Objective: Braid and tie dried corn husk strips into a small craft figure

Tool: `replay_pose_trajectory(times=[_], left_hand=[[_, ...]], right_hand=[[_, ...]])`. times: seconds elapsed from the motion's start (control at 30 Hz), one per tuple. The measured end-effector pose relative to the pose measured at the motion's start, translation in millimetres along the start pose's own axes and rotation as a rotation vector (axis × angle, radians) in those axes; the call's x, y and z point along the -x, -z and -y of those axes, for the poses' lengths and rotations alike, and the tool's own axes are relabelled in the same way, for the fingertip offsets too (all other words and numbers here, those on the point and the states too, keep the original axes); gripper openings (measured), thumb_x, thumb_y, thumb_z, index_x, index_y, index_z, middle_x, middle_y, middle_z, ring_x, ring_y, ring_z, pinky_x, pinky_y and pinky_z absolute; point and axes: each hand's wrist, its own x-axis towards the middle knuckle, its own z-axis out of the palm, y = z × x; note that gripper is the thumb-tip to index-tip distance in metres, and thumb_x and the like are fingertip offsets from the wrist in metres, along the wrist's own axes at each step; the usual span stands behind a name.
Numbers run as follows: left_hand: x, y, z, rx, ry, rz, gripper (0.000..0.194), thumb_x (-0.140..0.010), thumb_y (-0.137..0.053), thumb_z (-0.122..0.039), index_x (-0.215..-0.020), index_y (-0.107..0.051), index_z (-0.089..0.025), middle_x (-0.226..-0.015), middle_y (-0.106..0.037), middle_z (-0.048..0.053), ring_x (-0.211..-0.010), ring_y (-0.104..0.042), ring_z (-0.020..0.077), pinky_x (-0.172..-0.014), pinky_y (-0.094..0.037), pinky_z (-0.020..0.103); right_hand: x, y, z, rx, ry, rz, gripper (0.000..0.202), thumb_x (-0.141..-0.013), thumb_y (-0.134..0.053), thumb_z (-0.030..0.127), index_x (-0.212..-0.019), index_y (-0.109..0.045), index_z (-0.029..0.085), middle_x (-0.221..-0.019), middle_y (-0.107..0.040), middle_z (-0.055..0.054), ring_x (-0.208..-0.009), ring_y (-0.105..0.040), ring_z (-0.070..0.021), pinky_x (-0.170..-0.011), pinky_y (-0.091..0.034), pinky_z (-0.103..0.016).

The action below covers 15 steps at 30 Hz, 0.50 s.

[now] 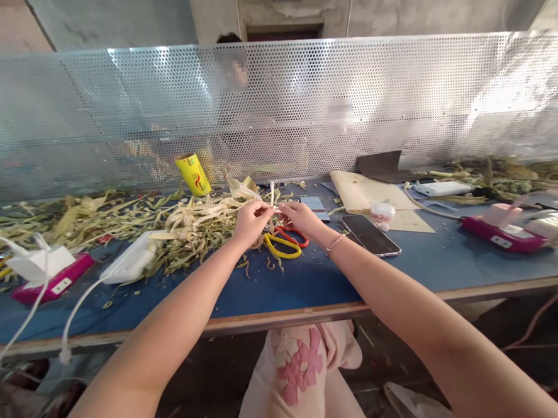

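Observation:
My left hand (pixel 252 223) and my right hand (pixel 302 220) meet over the blue table, fingertips pinched close together. Between them a thin pale strip (pixel 272 193) stands upright; it looks like plant stalk or husk, though its kind is unclear. The left fingers close on its lower end, and the right fingers pinch at the same spot, partly hiding it. Just below lies a pair of scissors (pixel 283 254) with yellow and red handles. A heap of dried husks and leaves (pixel 190 224) spreads left of my left hand.
A phone (pixel 370 233) lies right of my right wrist, near a cardboard sheet (pixel 377 193). A yellow cardboard tube (pixel 193 174) stands behind the husks. Magenta power strips (pixel 502 236) with cables sit at both sides. A perforated metal screen (pixel 292 107) closes the back; a person is behind it.

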Motion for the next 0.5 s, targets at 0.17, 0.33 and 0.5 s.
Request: replay_pose_trajectory(times=[0.17, 0.33, 0.5], left_hand=[[1.4, 0.4, -4.0, 0.024, -0.095, 0.011, 0.017, -0.07, -0.056, -0.029, -0.061, -0.057, -0.016, -0.061, -0.05, -0.001, -0.06, -0.047, 0.0108, -0.059, -0.037, 0.024], [1.4, -1.9, -5.0, 0.09, 0.054, 0.024, 0.017, -0.07, -0.055, -0.028, -0.059, -0.054, -0.015, -0.055, -0.051, -0.002, -0.055, -0.048, 0.0103, -0.056, -0.038, 0.023], [1.2, -1.2, -4.8, 0.122, 0.214, 0.026, 0.018, -0.068, -0.056, -0.03, -0.058, -0.054, -0.016, -0.045, -0.05, -0.003, -0.044, -0.046, 0.0096, -0.049, -0.036, 0.023]], right_hand=[[5.4, -6.7, 3.7, -0.392, -0.101, 0.159, 0.018, -0.071, -0.06, 0.035, -0.075, -0.055, 0.018, -0.067, -0.054, 0.003, -0.053, -0.047, -0.0052, -0.05, -0.04, -0.019], [-0.3, -5.4, 1.9, -0.311, 0.181, -0.039, 0.02, -0.069, -0.06, 0.038, -0.069, -0.055, 0.019, -0.064, -0.052, 0.004, -0.056, -0.045, -0.0062, -0.053, -0.038, -0.02], [0.6, -1.9, 2.1, 0.087, 0.465, -0.144, 0.012, -0.069, -0.059, 0.03, -0.066, -0.059, 0.018, -0.078, -0.062, -0.001, -0.069, -0.052, -0.0112, -0.066, -0.041, -0.026]])
